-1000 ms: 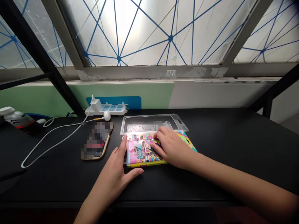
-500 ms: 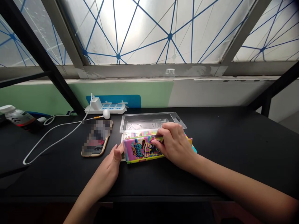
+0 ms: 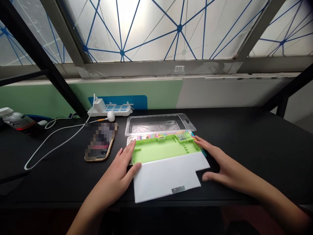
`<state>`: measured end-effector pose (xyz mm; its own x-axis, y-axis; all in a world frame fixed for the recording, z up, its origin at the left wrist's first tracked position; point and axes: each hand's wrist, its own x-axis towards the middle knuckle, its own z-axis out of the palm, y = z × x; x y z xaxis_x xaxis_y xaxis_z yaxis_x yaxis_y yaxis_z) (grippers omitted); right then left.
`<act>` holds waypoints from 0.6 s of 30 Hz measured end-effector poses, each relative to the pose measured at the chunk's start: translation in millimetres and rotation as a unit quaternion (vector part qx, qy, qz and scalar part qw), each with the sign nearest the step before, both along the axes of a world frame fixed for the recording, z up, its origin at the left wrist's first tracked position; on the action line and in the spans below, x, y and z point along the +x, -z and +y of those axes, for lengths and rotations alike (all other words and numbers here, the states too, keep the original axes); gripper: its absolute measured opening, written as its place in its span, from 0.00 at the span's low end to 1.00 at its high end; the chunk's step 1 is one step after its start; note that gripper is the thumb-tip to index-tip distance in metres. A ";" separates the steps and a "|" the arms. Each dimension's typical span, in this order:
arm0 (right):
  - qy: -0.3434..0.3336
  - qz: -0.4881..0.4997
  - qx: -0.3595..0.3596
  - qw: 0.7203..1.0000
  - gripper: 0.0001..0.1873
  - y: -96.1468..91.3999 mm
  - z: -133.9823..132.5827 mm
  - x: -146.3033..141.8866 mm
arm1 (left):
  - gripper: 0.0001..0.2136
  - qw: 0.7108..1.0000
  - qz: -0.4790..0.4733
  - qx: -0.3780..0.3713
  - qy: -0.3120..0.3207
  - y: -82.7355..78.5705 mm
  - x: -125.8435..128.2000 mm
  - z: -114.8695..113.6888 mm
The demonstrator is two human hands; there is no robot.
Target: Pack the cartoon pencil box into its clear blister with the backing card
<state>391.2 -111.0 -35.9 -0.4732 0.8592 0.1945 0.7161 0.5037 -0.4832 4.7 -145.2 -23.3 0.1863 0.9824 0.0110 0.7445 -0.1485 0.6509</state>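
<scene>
left hand [image 3: 114,166] lies open against the green pencil case [image 3: 163,150], right hand [image 3: 220,166] open at its other edge; clear blister tray [image 3: 158,125] just behind, pixelated phone [image 3: 100,142] beside the left hand

I find no legible text in this view. The label on the bottle [image 3: 18,120] carries print too small for me to read. The screen of the phone [image 3: 101,140] is pixelated and yields nothing. The power strip [image 3: 117,110] shows small marks at its sockets, which I cannot make out. The printed edge [image 3: 156,136] beyond the green tray [image 3: 166,149] shows only colours from here. The white lid [image 3: 166,176] and its metal clasp [image 3: 178,189] show no readable marking.
</scene>
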 end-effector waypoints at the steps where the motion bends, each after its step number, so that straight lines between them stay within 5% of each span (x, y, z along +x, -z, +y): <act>1: 0.008 -0.006 -0.010 1.000 0.51 3.9 2.1 2.2 | 0.32 1.000 -0.006 -0.008 -0.012 1.1 -0.2 -0.4; 8: 0.096 0.051 0.024 0.994 0.19 2.7 1.1 -14.2 | 0.35 0.983 -0.172 -0.044 -0.039 2.3 -8.9 -4.9; 12: 0.121 0.069 0.008 0.990 0.20 -0.5 1.5 -20.7 | 0.36 0.979 -0.200 -0.030 -0.033 0.5 -7.1 -3.8; 18: 0.081 0.049 0.054 0.994 0.31 9.4 2.9 -22.5 | 0.38 0.996 -0.071 0.021 -0.046 2.6 2.5 -1.6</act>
